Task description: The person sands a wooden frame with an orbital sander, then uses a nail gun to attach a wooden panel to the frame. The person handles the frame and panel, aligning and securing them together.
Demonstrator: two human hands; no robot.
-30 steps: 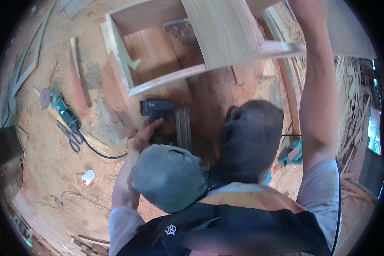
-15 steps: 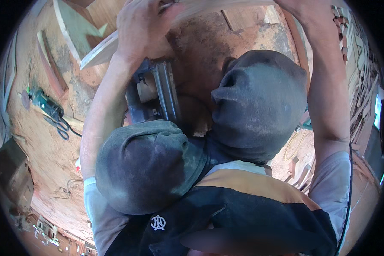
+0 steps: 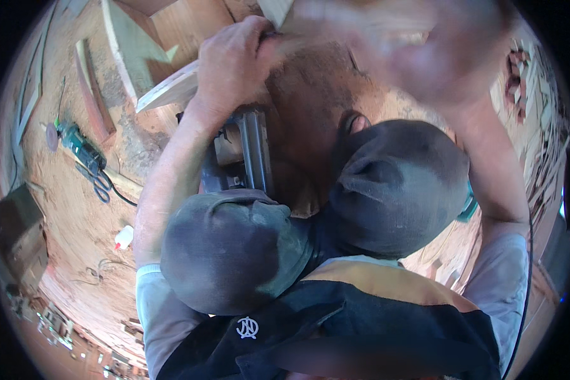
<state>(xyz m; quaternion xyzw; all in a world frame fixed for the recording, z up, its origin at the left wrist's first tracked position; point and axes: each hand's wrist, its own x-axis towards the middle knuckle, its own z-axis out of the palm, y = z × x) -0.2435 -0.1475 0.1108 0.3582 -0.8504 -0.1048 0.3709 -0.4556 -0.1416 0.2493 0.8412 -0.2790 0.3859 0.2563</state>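
My left hand (image 3: 237, 63) is closed, its fingers curled at the end of a pale, blurred wooden piece (image 3: 316, 16) at the top; what exactly they grip is hidden. Across from it my right hand (image 3: 446, 60) is smeared by motion, so its fingers cannot be made out. It is over the right part of that blurred wood. Below my left wrist lies a dark tool with a long metal rail (image 3: 254, 152), which looks like a nail gun. Beside my left hand, a joined wooden board piece (image 3: 171, 85) stands on the floor.
My bent knees (image 3: 399, 183) fill the middle. At left lie a green angle grinder (image 3: 82, 149), dark scissors (image 3: 98, 183), a reddish wood strip (image 3: 95, 95) and a small white bottle with a red tip (image 3: 125, 237). Wood offcuts (image 3: 538, 120) are piled at right.
My right hand has moved down and inward and is now blurred. My left hand sits slightly lower and to the right. The view has shifted, bringing the white bottle into full sight.
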